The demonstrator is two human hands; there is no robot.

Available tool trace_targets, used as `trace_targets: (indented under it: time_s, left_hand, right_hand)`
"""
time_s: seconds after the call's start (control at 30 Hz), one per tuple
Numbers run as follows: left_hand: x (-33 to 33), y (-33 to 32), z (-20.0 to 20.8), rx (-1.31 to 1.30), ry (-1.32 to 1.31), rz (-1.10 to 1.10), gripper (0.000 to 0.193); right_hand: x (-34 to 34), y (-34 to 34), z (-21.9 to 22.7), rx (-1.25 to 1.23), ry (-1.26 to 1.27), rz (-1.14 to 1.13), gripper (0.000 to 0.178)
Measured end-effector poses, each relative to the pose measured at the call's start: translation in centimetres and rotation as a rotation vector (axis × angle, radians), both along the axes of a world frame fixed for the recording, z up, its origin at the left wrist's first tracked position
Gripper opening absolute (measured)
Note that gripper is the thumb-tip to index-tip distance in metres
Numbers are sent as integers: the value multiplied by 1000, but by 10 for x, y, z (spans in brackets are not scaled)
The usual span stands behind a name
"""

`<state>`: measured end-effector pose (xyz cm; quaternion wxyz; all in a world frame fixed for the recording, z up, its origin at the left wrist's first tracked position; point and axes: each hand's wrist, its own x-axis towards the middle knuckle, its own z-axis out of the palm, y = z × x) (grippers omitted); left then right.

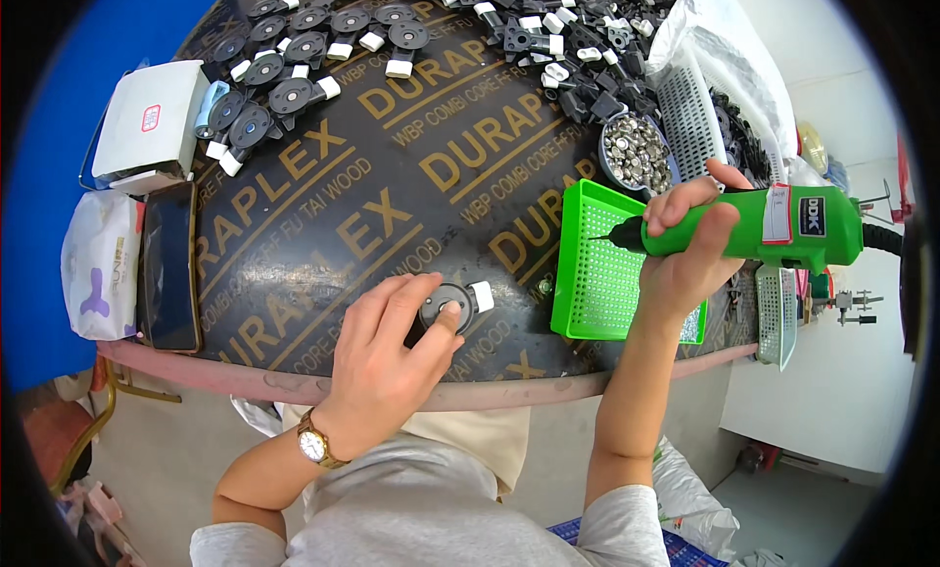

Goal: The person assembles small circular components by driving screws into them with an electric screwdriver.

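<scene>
On the dark tabletop, my left hand (384,356) grips a round black plastic part (458,297) with a white end piece. The thumb and fingers press on its disc, and the white end points right. My right hand (690,239) is wrapped round a green electric screwdriver (774,224), held nearly level above a green perforated tray (564,273). Its thin black bit points left over the tray, apart from the part. Small metal pieces lie at the tray's near right corner, partly hidden by my forearm.
Several similar black parts (292,95) lie at the far left, with more heaped at the back. A bowl (609,172) of small metal pieces stands beyond the tray, beside a white basket (688,117). A white box (147,117), tissue pack (101,263) and phone (168,268) sit left.
</scene>
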<state>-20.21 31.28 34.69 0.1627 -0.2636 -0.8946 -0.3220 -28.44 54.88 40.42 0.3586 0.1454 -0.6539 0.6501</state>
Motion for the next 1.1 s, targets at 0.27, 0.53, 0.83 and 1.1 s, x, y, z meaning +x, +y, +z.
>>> trace_targets:
  time_s: [0.27, 0.53, 0.83, 1.1]
  left_hand:
    - [1, -1, -4, 35, -19, -25, 37]
    - [1, 0, -10, 57, 28, -3, 35]
    - [0, -1, -14, 110, 4, -47, 33]
    - [2, -4, -8, 77, -19, -57, 26]
  right_hand:
    - [28, -26, 27, -82, 80, 179, 71]
    - [47, -83, 16, 25, 18, 433, 84]
    - [55, -97, 23, -30, -154, 379, 79]
    - [55, -102, 15, 121, -244, 249, 64]
